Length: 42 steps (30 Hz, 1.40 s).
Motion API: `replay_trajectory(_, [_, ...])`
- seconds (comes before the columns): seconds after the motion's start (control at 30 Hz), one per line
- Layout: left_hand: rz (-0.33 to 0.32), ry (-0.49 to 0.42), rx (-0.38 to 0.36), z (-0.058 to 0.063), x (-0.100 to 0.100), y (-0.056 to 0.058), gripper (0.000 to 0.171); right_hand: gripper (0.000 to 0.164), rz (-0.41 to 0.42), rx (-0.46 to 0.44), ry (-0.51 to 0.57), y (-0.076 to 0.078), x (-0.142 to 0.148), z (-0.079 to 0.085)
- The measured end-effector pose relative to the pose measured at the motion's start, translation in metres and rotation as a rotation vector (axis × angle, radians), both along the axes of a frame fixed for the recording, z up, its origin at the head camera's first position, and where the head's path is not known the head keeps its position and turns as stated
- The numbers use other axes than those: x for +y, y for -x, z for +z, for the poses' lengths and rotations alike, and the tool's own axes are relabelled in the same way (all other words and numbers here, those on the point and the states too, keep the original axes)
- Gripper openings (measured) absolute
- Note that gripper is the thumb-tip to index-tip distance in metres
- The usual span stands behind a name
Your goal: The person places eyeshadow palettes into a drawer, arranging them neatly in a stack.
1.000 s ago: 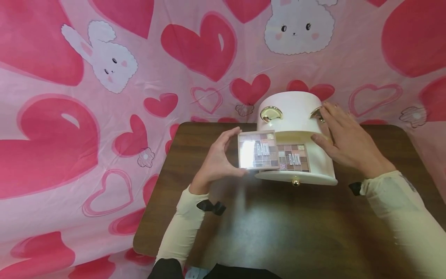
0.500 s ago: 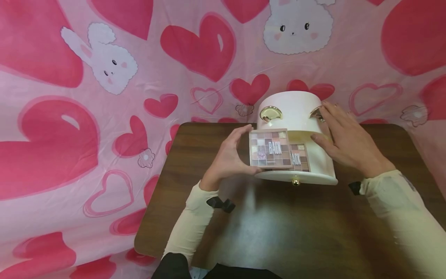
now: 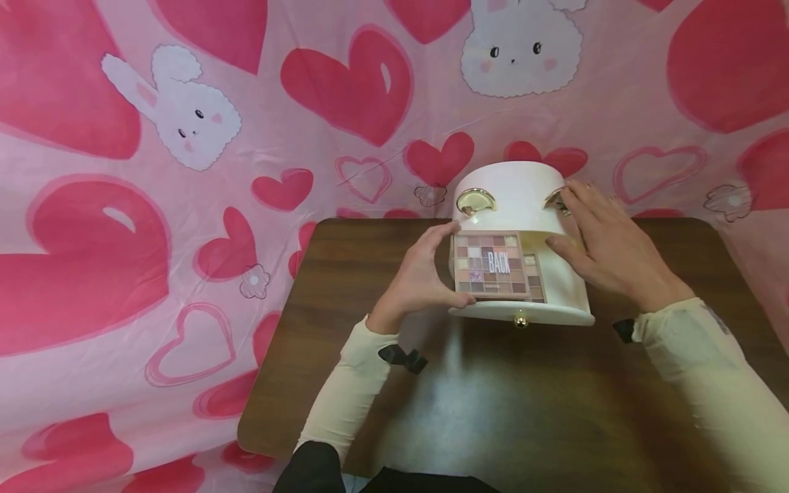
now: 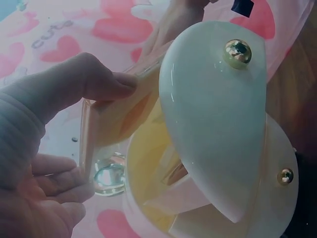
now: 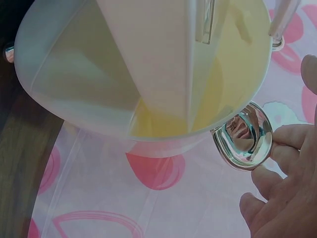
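Observation:
My left hand grips a square eyeshadow palette marked BACK, thumb on the near edge and fingers on the far edge. The palette overlaps the front of a white, rounded cosmetics organizer. A second palette lies in the pulled-out drawer, mostly hidden behind the first. In the left wrist view, the held palette stands on edge beside the drawer front. My right hand has its fingers extended; in the right wrist view its fingertips touch the organizer's gold handle.
A gold knob is on the drawer front. Another gold handle is on the organizer's left. The brown wooden table stretches toward me. A pink cloth with hearts and rabbits hangs behind.
My left hand has carried its palette to the right, covering more of the second palette. My right hand stays at the organizer's right handle.

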State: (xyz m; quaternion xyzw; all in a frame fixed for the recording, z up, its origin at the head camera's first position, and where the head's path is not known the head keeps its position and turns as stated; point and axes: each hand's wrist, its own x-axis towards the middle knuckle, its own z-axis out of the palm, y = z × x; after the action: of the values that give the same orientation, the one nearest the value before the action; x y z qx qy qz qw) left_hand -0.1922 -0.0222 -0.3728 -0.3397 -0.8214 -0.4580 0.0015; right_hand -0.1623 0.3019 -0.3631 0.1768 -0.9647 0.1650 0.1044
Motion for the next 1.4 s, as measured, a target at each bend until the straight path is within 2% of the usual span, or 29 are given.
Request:
replay_trajectory(0.27, [-0.007,0.046,0.011,0.006,0.008,0.001,0.11,0.081,0.004,0.009,0.004,0.001,0.0,0.0])
replay_trajectory(0.6, [-0.013,0.118,-0.031,0.014,0.02,-0.002,0.11,0.081,0.007,0.022,0.006,-0.001,0.002,0.001])
replay_trajectory(0.83, [0.008,0.192,-0.02,0.018,0.03,-0.006,0.111,0.079,0.014,0.024,0.013,0.001,0.002,0.002])
replay_trajectory(1.13, [-0.029,0.232,-0.002,0.022,0.039,-0.007,0.112,0.078,0.018,0.03,0.004,0.001,0.0,0.002])
replay_trajectory(1.4, [-0.035,0.274,-0.033,0.028,0.046,-0.011,0.11,0.079,0.012,0.013,-0.009,0.0,0.001,0.004])
